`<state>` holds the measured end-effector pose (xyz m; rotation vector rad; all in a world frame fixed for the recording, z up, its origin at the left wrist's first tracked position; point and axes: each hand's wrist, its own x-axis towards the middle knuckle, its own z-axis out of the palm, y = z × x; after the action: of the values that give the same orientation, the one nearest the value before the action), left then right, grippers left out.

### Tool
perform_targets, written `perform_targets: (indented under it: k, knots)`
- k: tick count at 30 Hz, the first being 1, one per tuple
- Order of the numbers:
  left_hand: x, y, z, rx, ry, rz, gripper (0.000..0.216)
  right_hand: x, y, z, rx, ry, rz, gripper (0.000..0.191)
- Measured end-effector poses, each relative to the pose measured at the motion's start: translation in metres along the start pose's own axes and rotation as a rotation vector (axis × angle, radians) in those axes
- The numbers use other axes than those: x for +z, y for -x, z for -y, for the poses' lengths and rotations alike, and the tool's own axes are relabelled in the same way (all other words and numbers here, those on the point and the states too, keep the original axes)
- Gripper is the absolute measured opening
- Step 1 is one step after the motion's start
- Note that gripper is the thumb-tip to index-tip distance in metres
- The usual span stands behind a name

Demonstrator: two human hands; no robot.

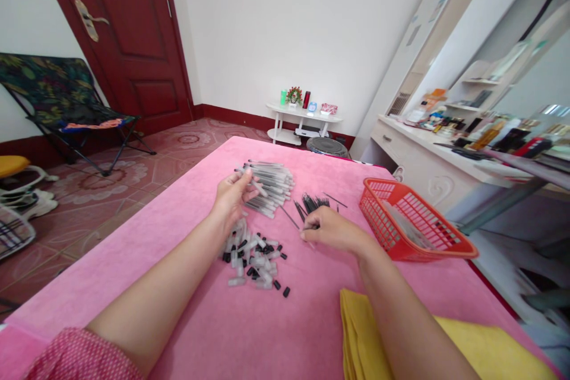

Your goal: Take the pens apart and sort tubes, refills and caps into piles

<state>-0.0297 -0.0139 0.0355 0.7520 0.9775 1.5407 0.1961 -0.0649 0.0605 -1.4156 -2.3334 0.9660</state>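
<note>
My left hand is closed on a clear pen barrel, held slanting over the near-left side of a stack of similar clear pen barrels. In my right hand, thumb and fingers pinch a thin pen refill, whose other end points away toward the stack. Just beyond that hand lies a bunch of dark-tipped refills, partly hidden by it. Nearer to me, between my forearms, clear and black pen caps are heaped loosely.
A red plastic basket with clear material inside stands on the right of the pink-covered table. Folded yellow cloth lies under my right forearm. Past the table are a white shelf, a folding chair and a cluttered dresser.
</note>
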Motion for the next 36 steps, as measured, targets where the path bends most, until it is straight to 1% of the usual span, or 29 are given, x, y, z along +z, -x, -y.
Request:
perform_targets:
  k: [2, 4, 6, 8, 10, 13, 15, 18, 20, 21, 23, 25, 26, 27, 29, 31, 32, 33, 34, 35, 36]
  knots:
    - [-0.007, -0.007, -0.002, -0.003, 0.052, -0.044, 0.018, -0.015, 0.006, -0.011, 0.083, 0.082, -0.045, 0.018]
    - [-0.009, -0.01, -0.001, -0.018, 0.075, -0.05, 0.016, -0.027, 0.01, -0.024, 0.169, 0.158, -0.13, 0.02]
    - [-0.006, -0.008, 0.002, -0.042, 0.066, -0.028, 0.017, -0.033, 0.011, -0.034, 0.261, 0.245, -0.23, 0.023]
    - [0.0, -0.002, 0.006, -0.062, 0.048, 0.03, 0.019, -0.033, 0.009, -0.036, 0.315, 0.29, -0.318, 0.027]
    - [0.008, 0.007, 0.01, -0.079, 0.029, 0.107, 0.023, -0.028, 0.006, -0.029, 0.28, 0.24, -0.371, 0.028]
    - [0.02, 0.022, 0.014, -0.111, 0.0, 0.213, 0.031, -0.012, -0.001, -0.007, 0.094, 0.049, -0.401, 0.028]
    - [0.028, 0.032, 0.015, -0.13, -0.008, 0.267, 0.034, 0.002, -0.005, 0.008, -0.006, -0.036, -0.425, 0.028]
    - [0.038, 0.046, 0.015, -0.173, -0.018, 0.325, 0.037, 0.016, -0.008, 0.022, -0.076, 0.001, -0.477, 0.025]
    - [0.041, 0.05, 0.014, -0.173, -0.067, 0.35, 0.038, 0.015, -0.007, 0.026, -0.067, 0.059, -0.492, 0.023]
    - [0.041, 0.049, 0.013, -0.151, -0.105, 0.357, 0.039, 0.01, -0.004, 0.026, -0.041, 0.077, -0.495, 0.022]
    - [0.036, 0.042, 0.011, -0.07, -0.204, 0.359, 0.042, -0.01, 0.004, 0.021, 0.039, 0.1, -0.521, 0.023]
    - [0.026, 0.029, 0.009, 0.041, -0.329, 0.332, 0.042, -0.037, 0.017, 0.01, 0.122, 0.144, -0.602, 0.024]
    - [0.019, 0.021, 0.009, 0.095, -0.417, 0.309, 0.04, -0.051, 0.025, 0.001, 0.183, 0.209, -0.661, 0.024]
    - [0.011, 0.012, 0.009, 0.153, -0.516, 0.281, 0.037, -0.065, 0.034, -0.008, 0.266, 0.287, -0.725, 0.026]
    - [-0.004, -0.005, 0.009, 0.274, -0.72, 0.273, 0.028, -0.088, 0.052, -0.03, 0.486, 0.429, -0.799, 0.031]
    - [-0.017, -0.018, 0.01, 0.374, -0.934, 0.305, 0.018, -0.104, 0.067, -0.049, 0.735, 0.503, -0.769, 0.036]
    - [-0.022, -0.023, 0.01, 0.39, -1.032, 0.332, 0.016, -0.108, 0.071, -0.056, 0.819, 0.511, -0.743, 0.039]
    - [-0.026, -0.026, 0.011, 0.394, -1.123, 0.367, 0.016, -0.11, 0.074, -0.061, 0.869, 0.517, -0.729, 0.041]
    - [-0.028, -0.027, 0.012, 0.39, -1.202, 0.4, 0.017, -0.111, 0.073, -0.064, 0.871, 0.519, -0.725, 0.041]
    - [-0.03, -0.027, 0.012, 0.385, -1.27, 0.428, 0.018, -0.109, 0.07, -0.063, 0.828, 0.515, -0.73, 0.039]
    - [-0.03, -0.026, 0.012, 0.383, -1.328, 0.45, 0.02, -0.105, 0.065, -0.061, 0.748, 0.503, -0.731, 0.036]
